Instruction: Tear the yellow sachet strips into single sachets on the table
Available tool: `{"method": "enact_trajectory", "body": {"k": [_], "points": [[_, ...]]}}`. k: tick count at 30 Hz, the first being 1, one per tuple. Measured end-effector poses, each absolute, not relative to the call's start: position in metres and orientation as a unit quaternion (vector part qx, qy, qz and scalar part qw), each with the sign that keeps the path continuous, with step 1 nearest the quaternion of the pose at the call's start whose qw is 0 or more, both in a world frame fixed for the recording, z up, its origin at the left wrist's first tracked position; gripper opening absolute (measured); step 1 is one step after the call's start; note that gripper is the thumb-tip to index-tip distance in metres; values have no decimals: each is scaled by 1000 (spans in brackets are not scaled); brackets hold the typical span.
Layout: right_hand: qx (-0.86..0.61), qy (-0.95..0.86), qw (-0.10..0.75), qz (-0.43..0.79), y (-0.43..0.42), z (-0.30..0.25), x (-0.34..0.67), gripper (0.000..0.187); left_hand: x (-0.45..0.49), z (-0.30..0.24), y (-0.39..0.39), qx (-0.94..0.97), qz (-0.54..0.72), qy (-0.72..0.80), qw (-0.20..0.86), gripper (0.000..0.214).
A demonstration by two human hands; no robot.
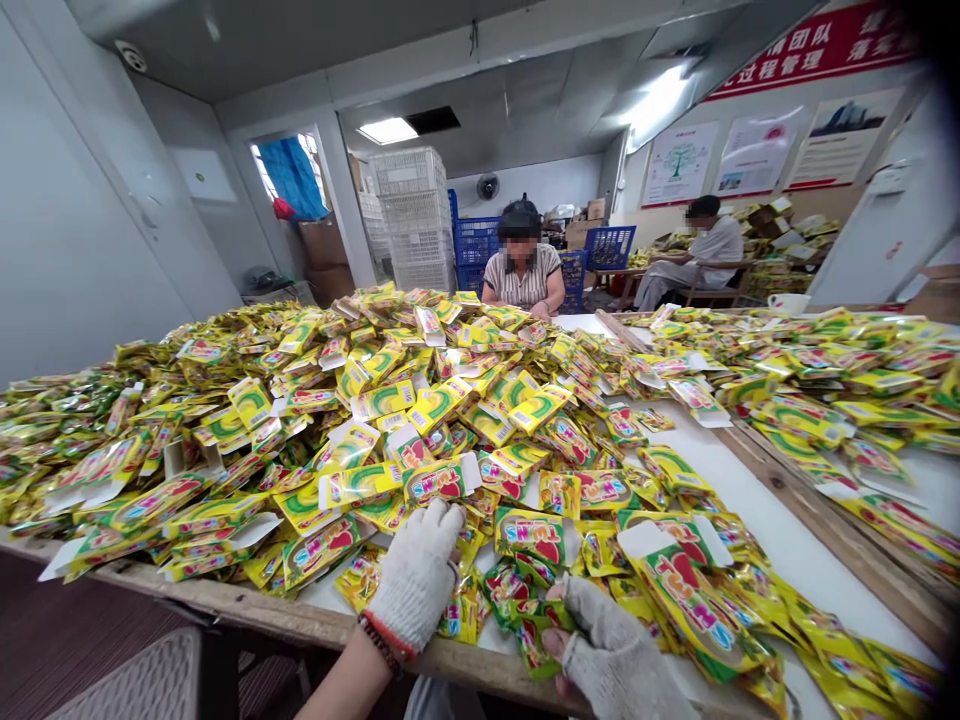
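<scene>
My left hand [418, 578], in a white knit glove with an orange cuff, reaches over the pile near the table's front edge. Its fingers are curled and their tips hidden, just against the lower edge of a small yellow-green box [437, 482] with an open white flap. Whatever it grips cannot be made out. To its right, my right hand [619, 655], in a grey glove with bare fingertips, closes on shiny green sachets [534, 622]. Another printed box [534, 535] lies just beyond them. Yellow sachets [469, 605] lie between the hands.
A large heap of boxes and sachets [300, 400] covers the table's left and middle. A wooden strip [795, 500] divides the white tabletop [739, 475] from more boxes at right. Opposite sits a person [523, 270]; another person [705, 250] sits farther back. White crates [411, 220] are stacked behind.
</scene>
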State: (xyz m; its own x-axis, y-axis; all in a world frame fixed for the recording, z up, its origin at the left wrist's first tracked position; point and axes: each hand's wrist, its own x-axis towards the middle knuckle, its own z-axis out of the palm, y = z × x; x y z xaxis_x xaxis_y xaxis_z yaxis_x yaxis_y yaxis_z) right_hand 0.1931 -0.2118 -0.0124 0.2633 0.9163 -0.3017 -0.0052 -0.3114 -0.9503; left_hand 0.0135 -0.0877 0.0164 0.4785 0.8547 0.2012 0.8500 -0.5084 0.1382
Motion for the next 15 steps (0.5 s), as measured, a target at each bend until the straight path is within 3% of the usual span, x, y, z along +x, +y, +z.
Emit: {"method": "enact_trajectory", "body": {"k": [3, 6, 8, 9, 12, 15], "points": [[-625, -334, 489, 508, -213, -4, 192, 29, 16, 20, -79, 877, 58, 475, -49, 50], [-621, -338, 489, 511, -214, 3, 195, 30, 11, 32, -80, 880, 63, 468, -52, 30], [-608, -355, 497, 508, -215, 6, 197, 32, 5, 40, -85, 877, 133, 462, -5, 13], [-600, -366, 501, 505, -215, 7, 196, 33, 2, 42, -90, 865, 185, 465, 38, 9], [-579, -386, 515, 500, -214, 8, 190, 41, 3, 39, -113, 769, 338, 479, 254, 25], [-567, -372, 537, 503, -210, 5, 177, 56, 14, 25, -140, 624, 407, 455, 488, 37]]}}
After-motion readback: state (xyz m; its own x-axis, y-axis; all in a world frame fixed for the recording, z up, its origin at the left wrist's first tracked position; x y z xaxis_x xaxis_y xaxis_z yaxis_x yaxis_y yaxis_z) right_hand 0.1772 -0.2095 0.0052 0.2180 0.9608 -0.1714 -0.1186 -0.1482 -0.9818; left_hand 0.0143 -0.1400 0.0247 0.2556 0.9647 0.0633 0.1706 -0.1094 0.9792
